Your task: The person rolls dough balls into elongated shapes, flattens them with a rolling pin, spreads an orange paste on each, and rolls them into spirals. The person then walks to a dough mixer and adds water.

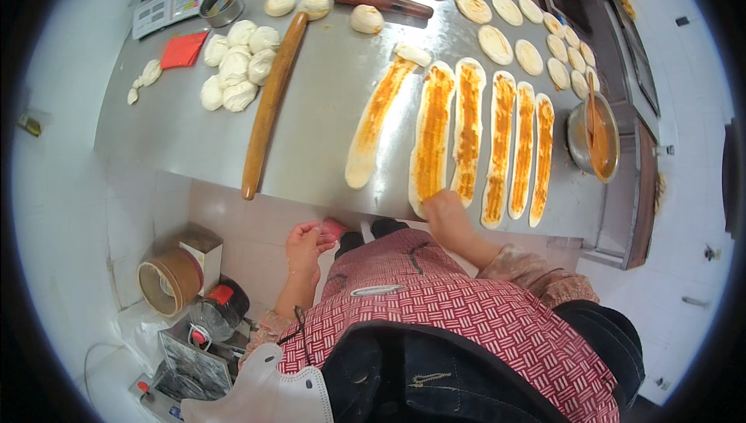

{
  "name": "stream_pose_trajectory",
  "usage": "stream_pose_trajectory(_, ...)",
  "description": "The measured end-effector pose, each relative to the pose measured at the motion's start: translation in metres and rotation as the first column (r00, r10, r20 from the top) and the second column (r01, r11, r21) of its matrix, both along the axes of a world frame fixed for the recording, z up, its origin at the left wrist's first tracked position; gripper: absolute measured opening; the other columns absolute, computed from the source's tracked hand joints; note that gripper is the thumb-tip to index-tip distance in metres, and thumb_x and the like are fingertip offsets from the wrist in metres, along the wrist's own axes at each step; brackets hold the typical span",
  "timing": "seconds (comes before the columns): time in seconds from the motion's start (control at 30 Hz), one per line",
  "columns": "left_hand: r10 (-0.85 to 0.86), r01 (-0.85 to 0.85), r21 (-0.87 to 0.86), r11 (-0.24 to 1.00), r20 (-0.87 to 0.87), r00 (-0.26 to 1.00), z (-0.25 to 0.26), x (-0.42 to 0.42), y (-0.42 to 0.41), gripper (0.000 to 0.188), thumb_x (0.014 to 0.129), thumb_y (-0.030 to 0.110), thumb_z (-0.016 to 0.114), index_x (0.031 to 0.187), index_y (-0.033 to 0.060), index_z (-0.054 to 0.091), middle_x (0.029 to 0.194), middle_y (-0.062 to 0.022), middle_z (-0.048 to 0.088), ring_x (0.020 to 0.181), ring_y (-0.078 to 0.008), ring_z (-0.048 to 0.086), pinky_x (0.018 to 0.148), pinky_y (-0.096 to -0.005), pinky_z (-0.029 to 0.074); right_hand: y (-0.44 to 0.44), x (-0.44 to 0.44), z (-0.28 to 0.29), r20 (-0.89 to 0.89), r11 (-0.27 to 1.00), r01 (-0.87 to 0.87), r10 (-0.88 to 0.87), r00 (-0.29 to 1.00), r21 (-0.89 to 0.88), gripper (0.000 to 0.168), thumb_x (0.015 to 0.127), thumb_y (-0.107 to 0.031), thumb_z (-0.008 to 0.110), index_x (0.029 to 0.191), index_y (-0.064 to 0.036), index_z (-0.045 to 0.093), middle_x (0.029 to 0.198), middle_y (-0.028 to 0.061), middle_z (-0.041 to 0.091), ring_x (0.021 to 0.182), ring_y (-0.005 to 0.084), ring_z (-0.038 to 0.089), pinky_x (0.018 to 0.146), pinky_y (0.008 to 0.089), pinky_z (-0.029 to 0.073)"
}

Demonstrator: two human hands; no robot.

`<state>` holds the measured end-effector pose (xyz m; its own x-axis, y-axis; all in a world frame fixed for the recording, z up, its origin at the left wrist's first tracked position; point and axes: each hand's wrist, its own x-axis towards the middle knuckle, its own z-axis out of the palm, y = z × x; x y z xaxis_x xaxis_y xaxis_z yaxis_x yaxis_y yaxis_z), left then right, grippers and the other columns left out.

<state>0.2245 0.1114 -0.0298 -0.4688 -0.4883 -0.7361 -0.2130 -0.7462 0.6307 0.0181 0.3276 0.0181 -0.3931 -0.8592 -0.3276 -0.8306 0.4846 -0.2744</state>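
Long flat dough strips spread with orange-brown paste lie side by side on the steel table. My right hand (pixel 450 216), blurred and fingers curled, is at the near end of one wide strip (pixel 432 137); its fingertips are hidden. Left of that, another strip (pixel 379 125) has its far end rolled into a small dough roll (pixel 412 54). Several more coated strips, such as a narrow one (pixel 499 149), lie to the right. My left hand (pixel 304 245) hangs off the table's front edge, fingers bent and apart, with nothing visible in it.
A long wooden rolling pin (pixel 274 108) lies left of the strips, beside piled dough balls (pixel 234 67). A darker pin (pixel 383 3) lies at the back. Flattened dough rounds (pixel 495 44) spread back right, near a metal paste bowl (pixel 593 137). A scale (pixel 175 3) stands back left.
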Motion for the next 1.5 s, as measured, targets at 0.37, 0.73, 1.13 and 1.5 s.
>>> stream_pose_trajectory(0.37,0.06,-0.058,-0.065,0.996,0.028,0.998,0.017,0.014,-0.011,0.017,0.087,0.004,0.051,0.102,-0.0029,0.048,0.088,-0.0152,0.061,0.072,-0.0216,0.063,0.062,-0.0299,0.054,-0.104,-0.089,-0.027,0.031,0.776,-0.554,0.589,0.808,-0.301,0.057,0.085,-0.019,0.055,0.135,-0.002,0.036,0.143,0.0157,0.032,0.132,0.0301,0.03,0.109,0.0373,0.025)
stream_pose_trajectory(0.73,-0.015,0.03,-0.279,0.96,0.058,0.998,0.008,-0.045,0.002,0.022,0.084,0.007,0.056,0.104,-0.0003,0.052,0.09,-0.0113,0.061,0.074,-0.019,0.062,0.065,-0.0287,0.051,-0.095,-0.009,-0.019,0.178,0.887,-0.318,0.391,0.903,-0.335,0.07,0.083,-0.031,0.057,0.138,0.002,0.029,0.145,0.0219,0.024,0.137,0.0323,0.02,0.112,0.044,0.014)
stream_pose_trajectory(1.13,-0.218,0.638,-0.691,0.339,0.602,0.768,0.011,-0.109,0.026,0.027,0.07,0.01,0.068,0.09,0.0004,0.052,0.081,-0.0132,0.055,0.078,-0.0339,0.056,0.073,-0.043,0.043,-0.186,-0.173,-0.055,-0.45,0.881,0.335,-0.462,0.764,-0.335,0.061,0.087,-0.036,0.049,0.126,0.011,0.04,0.137,0.0311,0.032,0.124,0.0475,0.033,0.104,0.0512,0.026)
stream_pose_trajectory(1.5,0.112,-0.121,-0.074,0.99,-0.114,0.987,0.006,-0.103,0.023,0.019,0.087,-0.001,0.052,0.104,-0.0071,0.044,0.099,-0.019,0.059,0.079,-0.0251,0.066,0.069,-0.0301,0.057,-0.168,-0.078,-0.038,-0.243,0.933,0.014,-0.108,0.964,-0.36,0.048,0.084,-0.018,0.053,0.126,0.003,0.042,0.128,0.0209,0.043,0.117,0.0407,0.041,0.098,0.0481,0.033)
